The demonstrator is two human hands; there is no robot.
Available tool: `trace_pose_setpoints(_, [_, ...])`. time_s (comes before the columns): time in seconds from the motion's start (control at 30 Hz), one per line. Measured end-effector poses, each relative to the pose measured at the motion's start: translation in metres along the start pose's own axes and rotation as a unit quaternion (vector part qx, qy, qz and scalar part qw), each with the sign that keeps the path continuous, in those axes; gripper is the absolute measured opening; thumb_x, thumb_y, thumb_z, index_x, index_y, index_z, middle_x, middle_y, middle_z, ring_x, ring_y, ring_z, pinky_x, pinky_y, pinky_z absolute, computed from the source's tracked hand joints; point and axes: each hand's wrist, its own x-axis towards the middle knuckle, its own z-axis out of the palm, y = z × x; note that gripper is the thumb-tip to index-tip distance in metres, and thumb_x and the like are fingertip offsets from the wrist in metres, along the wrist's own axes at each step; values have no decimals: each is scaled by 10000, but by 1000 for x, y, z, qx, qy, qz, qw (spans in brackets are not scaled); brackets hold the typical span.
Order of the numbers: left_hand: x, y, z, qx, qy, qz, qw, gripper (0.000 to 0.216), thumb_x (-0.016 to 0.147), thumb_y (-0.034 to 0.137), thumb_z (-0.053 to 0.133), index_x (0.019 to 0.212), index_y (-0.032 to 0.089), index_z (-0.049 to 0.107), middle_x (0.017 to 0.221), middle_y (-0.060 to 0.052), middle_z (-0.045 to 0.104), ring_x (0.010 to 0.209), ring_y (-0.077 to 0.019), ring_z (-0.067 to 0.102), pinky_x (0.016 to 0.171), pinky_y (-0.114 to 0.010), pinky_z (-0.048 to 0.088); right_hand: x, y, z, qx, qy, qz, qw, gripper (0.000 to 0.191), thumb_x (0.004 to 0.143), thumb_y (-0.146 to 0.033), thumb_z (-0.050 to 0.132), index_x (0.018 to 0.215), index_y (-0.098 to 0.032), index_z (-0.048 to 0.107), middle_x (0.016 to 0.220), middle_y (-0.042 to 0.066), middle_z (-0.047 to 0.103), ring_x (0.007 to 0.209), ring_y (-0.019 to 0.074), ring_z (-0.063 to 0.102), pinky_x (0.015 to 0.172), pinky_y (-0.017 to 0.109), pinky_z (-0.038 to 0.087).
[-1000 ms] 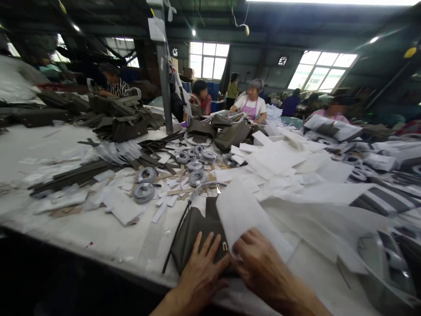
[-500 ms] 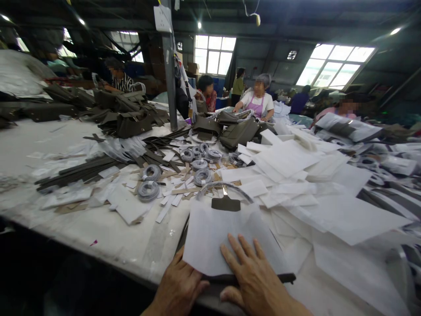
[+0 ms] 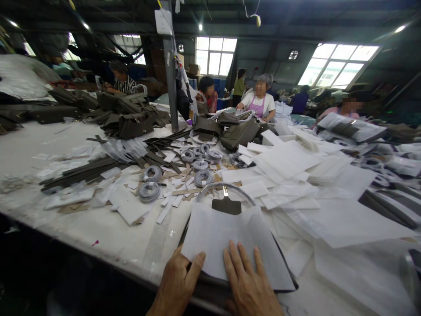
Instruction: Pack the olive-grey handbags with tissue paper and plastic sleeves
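Note:
A white sheet lies over a dark grey bag at the near edge of the white table. Only the bag's tab, metal clasp and wrapped handle show beyond the sheet. My left hand rests at the sheet's near left corner, thumb stretched onto the paper. My right hand lies flat on the sheet's lower middle with its fingers spread. Neither hand holds anything.
Loose white sheets cover the table to the right. Grey coiled cords, paper strips and dark straps lie to the left and ahead. More dark bags sit near a steel post. Several people work at the far side.
A second ago the bag lay half uncovered with the sheet being drawn over it. Now the sheet covers it, and both hands have slid a little toward me, pressing it flat.

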Motion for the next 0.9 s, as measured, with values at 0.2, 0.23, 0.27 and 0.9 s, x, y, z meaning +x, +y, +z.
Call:
trace_pose_setpoints(0.2, [4,8,8,-26,19,-87,996,359,874,396,481,977,130,700,872,-92,717,749,-227,677,707,-302,546,27,16,-57,99,-62,14,993,678,739,-683,724,1176,-167,679,1195,173,694,1058,381,652,964,595,478])
trace_pose_setpoints(0.23, [5,10,7,-29,22,-101,994,345,851,399,497,930,129,697,805,-77,701,684,-216,656,657,-293,536,35,17,-68,116,-62,31,991,542,754,-637,744,1051,-185,720,1069,127,735,989,338,675,1000,574,458])
trace_pose_setpoints(0.27, [6,12,7,-35,23,-117,992,336,834,409,512,880,130,692,742,-60,679,628,-205,629,612,-284,522,43,18,-76,130,-57,44,989,411,768,-579,765,925,-200,734,937,80,744,916,297,686,1034,552,433])
trace_pose_setpoints(0.9, [3,1,8,-43,70,-137,987,372,642,284,639,988,156,685,954,-86,730,928,-293,694,921,-437,560,57,27,-55,193,-63,83,976,198,866,-243,706,1061,-249,672,1168,54,678,1096,286,614,949,445,483])
